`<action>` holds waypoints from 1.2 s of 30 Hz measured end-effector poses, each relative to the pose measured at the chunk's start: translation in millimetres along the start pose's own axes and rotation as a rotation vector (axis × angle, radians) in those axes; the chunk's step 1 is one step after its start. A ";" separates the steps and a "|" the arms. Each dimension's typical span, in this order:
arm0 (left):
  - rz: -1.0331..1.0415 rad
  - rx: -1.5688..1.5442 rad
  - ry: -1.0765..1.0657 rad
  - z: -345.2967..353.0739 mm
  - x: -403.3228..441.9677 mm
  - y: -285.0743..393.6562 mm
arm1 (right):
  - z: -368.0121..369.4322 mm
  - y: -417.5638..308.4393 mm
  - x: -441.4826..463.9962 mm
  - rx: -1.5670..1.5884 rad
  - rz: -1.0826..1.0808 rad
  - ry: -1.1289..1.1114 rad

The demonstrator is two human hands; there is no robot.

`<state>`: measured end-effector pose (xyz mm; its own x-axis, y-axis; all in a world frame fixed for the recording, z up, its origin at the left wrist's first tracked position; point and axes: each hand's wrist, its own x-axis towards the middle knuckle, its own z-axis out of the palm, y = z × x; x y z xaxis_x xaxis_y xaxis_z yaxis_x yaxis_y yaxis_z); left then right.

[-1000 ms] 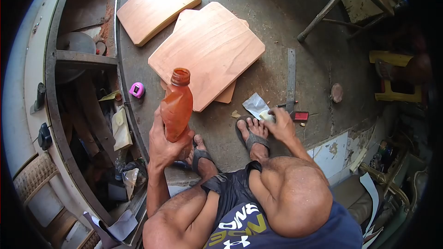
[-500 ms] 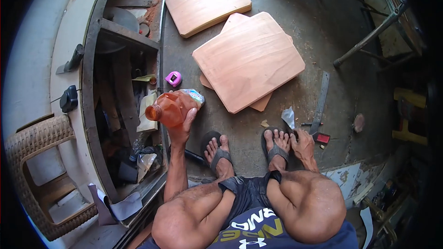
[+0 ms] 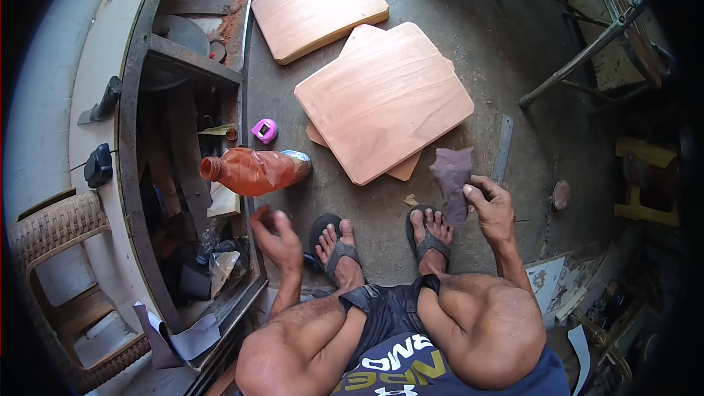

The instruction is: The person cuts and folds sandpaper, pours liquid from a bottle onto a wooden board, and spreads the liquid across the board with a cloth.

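My right hand (image 3: 493, 209) pinches a worn purple-grey piece of sandpaper (image 3: 452, 176) between thumb and fingers, lifted above the floor by my right foot. My left hand (image 3: 279, 242) is empty, its fingers apart, just below an orange plastic bottle (image 3: 253, 171). The uncapped bottle stands on the floor with a label near its base, and the hand does not touch it. In front of my feet lie stacked wooden boards with cut corners: a top board (image 3: 385, 103) over another board (image 3: 315, 134) turned at an angle. Behind them rests a further wooden board (image 3: 319, 7).
A pink tape measure (image 3: 264, 130) lies beyond the bottle. To the right are a metal ruler (image 3: 504, 148), partly hidden, and a round disc (image 3: 561, 194). A cluttered open cabinet (image 3: 150, 51) runs along the left; a metal-legged frame (image 3: 579, 55) stands far right.
My left hand has let go of the bottle and drawn back toward me. My right hand has lifted the sandpaper from the floor. The view has shifted slightly.
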<state>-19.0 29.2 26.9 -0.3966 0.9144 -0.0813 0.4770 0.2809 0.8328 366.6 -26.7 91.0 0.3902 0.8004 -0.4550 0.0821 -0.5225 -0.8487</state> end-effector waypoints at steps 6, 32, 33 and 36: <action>0.786 -0.052 -0.545 30.1 -22.3 87.1 | 23.7 -3.7 1.8 0.025 0.021 -0.181; -0.067 -0.186 -0.934 76.3 -6.8 78.3 | 12.1 -7.4 143.1 -0.516 -0.624 0.599; -0.071 -0.132 -0.857 72.4 -2.7 68.0 | 24.7 -0.4 152.1 -0.618 -0.553 0.628; -0.307 -0.226 -0.536 68.4 7.3 26.7 | 120.8 10.6 100.5 -0.540 -1.043 0.141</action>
<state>44.5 63.3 11.1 -0.0145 0.8373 -0.5465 0.2047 0.5375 0.8180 296.0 83.7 3.8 -0.0001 0.8915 0.4531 0.7849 0.2808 -0.5524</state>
